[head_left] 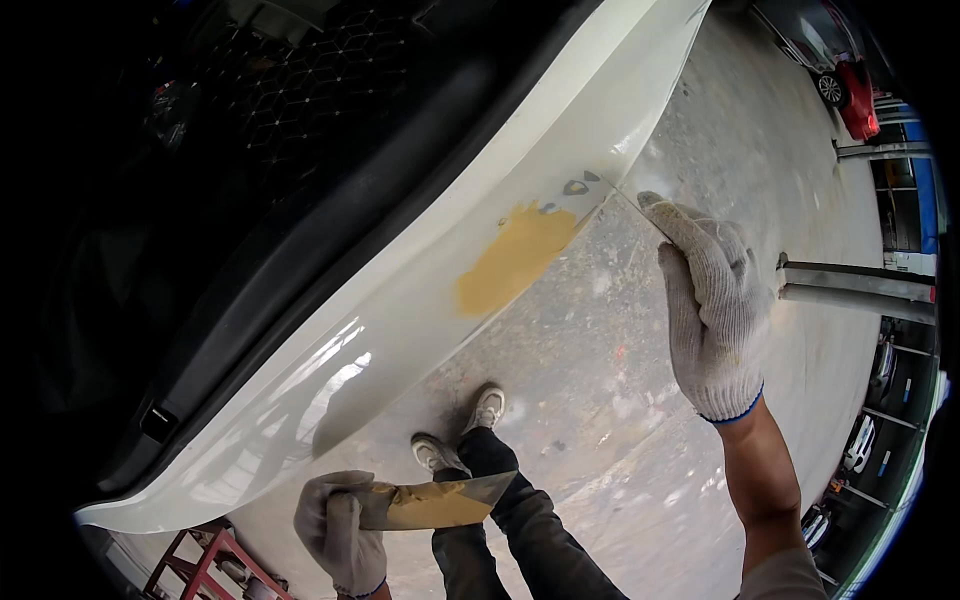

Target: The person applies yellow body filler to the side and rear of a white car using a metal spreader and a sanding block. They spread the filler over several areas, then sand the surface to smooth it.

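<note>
A white car body panel (400, 300) runs diagonally across the view. Yellow-tan filler putty (520, 255) covers a patch of it, with small grey bare spots (577, 187) just beyond. My right hand (712, 300), in a white knit glove, pinches a thin putty spreader (634, 207), seen nearly edge-on; its tip is close to the panel's edge by the grey spots, and I cannot tell whether it touches. Low in the view, my gloved left hand (343, 530) grips a flat putty board (440, 503) smeared with the same yellow putty, held apart from the panel.
Black trim (330, 245) borders the car's dark interior on the left. A red metal stand (205, 560) is at lower left. My shoes (488, 408) are on the grey concrete floor (600, 400). Grey lift posts (860, 290) and a red car (857, 100) appear far right.
</note>
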Tool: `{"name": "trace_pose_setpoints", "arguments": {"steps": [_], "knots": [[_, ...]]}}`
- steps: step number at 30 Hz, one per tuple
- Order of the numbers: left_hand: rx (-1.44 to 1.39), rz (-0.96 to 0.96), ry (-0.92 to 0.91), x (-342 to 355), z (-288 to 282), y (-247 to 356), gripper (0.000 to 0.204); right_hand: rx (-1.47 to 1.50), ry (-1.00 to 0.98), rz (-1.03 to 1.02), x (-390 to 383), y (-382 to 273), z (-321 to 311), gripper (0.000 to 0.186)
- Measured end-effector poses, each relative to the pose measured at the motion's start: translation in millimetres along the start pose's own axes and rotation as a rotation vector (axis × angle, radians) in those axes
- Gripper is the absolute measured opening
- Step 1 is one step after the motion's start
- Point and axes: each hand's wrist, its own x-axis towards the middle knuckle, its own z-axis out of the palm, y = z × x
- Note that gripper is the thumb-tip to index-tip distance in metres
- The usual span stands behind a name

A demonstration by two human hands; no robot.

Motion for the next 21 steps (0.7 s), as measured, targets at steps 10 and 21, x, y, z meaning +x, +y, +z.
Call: {"name": "trace_pose_setpoints", "arguments": {"steps": [10,21], "knots": [[-0.071,0.010,0.027,-3,-15,-1,0.020,-0.151,-0.234,-0.295,23,-46,17,0.050],[-0.221,0.031,-0.162,-1,-7,4,0.020,1.365,-0.831,0.320,-59,-79,-35,0.031]]}}
